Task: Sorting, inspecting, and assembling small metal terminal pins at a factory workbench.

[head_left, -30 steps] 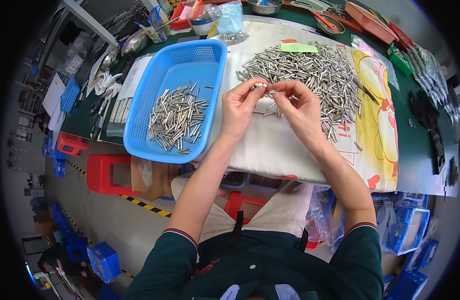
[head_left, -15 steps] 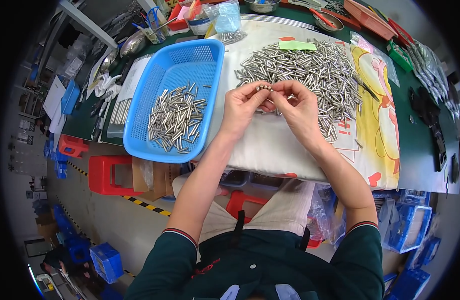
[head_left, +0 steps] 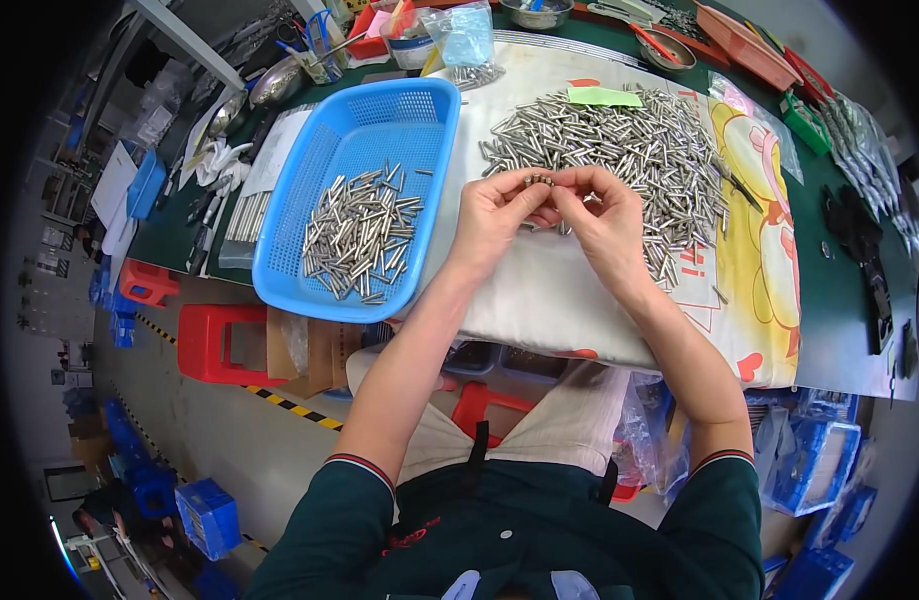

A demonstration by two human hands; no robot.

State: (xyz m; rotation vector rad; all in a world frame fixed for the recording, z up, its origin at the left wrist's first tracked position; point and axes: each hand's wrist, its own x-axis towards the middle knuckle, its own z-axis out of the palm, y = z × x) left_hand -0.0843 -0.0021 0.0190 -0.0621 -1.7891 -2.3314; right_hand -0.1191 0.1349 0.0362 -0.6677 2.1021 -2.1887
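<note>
Several short metal pins (head_left: 539, 181) are pinched in a row between the fingertips of both hands, their round ends showing. My left hand (head_left: 495, 215) is closed on one side of the row, and my right hand (head_left: 605, 215) is closed on the other. Just beyond the hands a wide heap of loose metal pins (head_left: 670, 150) lies on a pale printed cloth (head_left: 540, 290). To the left stands a blue plastic basket (head_left: 268, 225) with a smaller pile of pins (head_left: 360, 235) in it. The fingers partly hide the held pins.
A green paper slip (head_left: 605, 97) rests on the heap, and dark tweezers (head_left: 743, 187) lie at its right edge. Metal bowls (head_left: 668, 45) and a salmon tray (head_left: 745, 45) stand at the back. Below the table on the left is a red stool (head_left: 205, 340).
The view has shifted slightly, so the basket and heap sit a little to the right. Both hands keep hold of the pins, whose row has turned slightly between the fingertips.
</note>
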